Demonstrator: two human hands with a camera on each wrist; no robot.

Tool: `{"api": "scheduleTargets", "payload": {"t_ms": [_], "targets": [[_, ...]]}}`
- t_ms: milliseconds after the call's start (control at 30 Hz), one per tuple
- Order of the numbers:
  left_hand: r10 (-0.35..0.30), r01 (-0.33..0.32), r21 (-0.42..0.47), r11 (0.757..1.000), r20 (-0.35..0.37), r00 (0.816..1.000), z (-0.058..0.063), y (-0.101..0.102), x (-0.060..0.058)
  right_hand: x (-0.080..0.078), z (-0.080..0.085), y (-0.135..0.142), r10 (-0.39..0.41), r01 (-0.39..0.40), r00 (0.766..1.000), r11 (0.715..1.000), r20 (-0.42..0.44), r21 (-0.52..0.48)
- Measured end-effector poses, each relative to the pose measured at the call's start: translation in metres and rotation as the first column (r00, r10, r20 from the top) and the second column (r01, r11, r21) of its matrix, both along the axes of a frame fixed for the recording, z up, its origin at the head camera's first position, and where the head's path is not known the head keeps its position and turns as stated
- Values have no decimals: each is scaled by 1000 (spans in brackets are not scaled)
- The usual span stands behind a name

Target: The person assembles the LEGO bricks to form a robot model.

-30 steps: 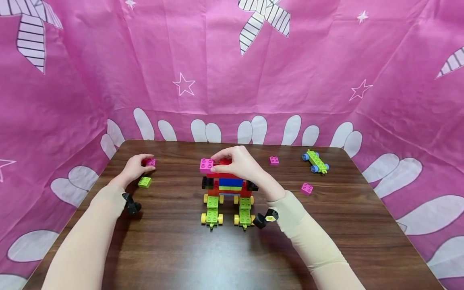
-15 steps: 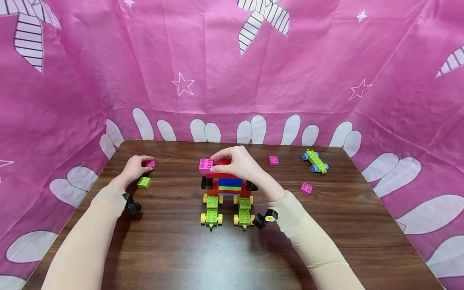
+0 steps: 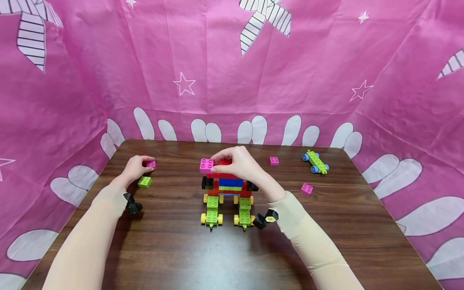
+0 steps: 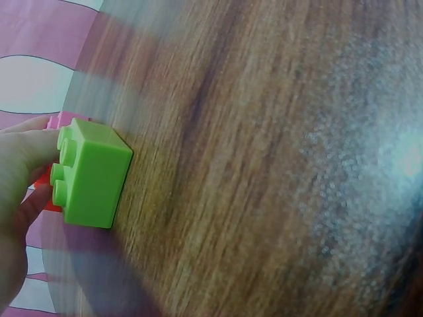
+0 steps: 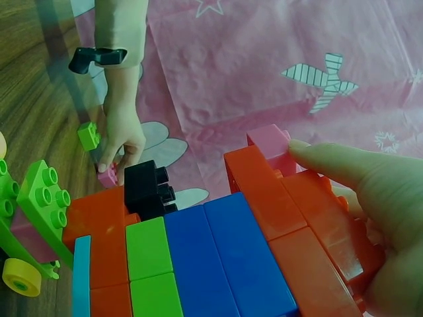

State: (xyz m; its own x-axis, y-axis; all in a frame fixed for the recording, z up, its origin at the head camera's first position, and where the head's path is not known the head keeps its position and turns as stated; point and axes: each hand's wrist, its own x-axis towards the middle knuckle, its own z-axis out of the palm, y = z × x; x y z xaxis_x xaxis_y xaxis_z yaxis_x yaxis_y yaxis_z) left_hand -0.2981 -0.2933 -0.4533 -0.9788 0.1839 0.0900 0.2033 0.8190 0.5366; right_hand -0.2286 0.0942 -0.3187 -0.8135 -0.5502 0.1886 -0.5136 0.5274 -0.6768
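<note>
In the head view, my left hand (image 3: 135,169) pinches a small pink brick (image 3: 150,164) on the table at the left. A lime green brick (image 3: 144,182) lies just nearer, beside the hand. My right hand (image 3: 241,163) grips the top of a brick build (image 3: 230,183), thumb and fingers around its red top bricks (image 5: 330,224). Another pink brick (image 3: 206,165) sits at the build's upper left, and in the right wrist view a fingertip touches it. The build has blue, green, red and black bricks over lime wheeled bases (image 3: 212,216). The palm hides part of the top.
Two loose pink bricks, one farther back (image 3: 274,160) and one nearer (image 3: 307,189), lie right of the build. A lime car base with blue wheels (image 3: 316,162) stands at the back right. A red piece (image 3: 144,155) shows behind my left hand. Pink cloth (image 3: 224,92) surrounds the table.
My left fingers have drawn together on the pink brick, which has shifted slightly nearer. A red piece has come into sight behind that hand. The right hand and the build have stayed put.
</note>
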Motion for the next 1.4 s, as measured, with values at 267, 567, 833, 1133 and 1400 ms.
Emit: {"api": "scheduleTargets", "payload": {"t_ms": [267, 567, 833, 1133, 1400], "targets": [[-2, 3, -8, 1000, 29, 1000, 1, 1, 1, 0, -2, 1, -6, 6, 1000, 1000, 5, -6], [-11, 11, -2, 1000, 2, 1000, -1, 1, 2, 1, 0, 1, -4, 4, 1000, 1000, -11, -14], [-8, 8, 17, 1000, 2, 1000, 3, 2, 2, 0, -1, 1, -4, 3, 1000, 1000, -18, -19], [28, -29, 83, 996, 11, 1000, 13, 6, 4, -2, -2, 1, -4, 4, 1000, 1000, -4, -26], [2, 4, 118, 993, -48, 999, 23, 16, 9, -2, -4, 0, 1, -2, 1000, 999, -9, -32]]}}
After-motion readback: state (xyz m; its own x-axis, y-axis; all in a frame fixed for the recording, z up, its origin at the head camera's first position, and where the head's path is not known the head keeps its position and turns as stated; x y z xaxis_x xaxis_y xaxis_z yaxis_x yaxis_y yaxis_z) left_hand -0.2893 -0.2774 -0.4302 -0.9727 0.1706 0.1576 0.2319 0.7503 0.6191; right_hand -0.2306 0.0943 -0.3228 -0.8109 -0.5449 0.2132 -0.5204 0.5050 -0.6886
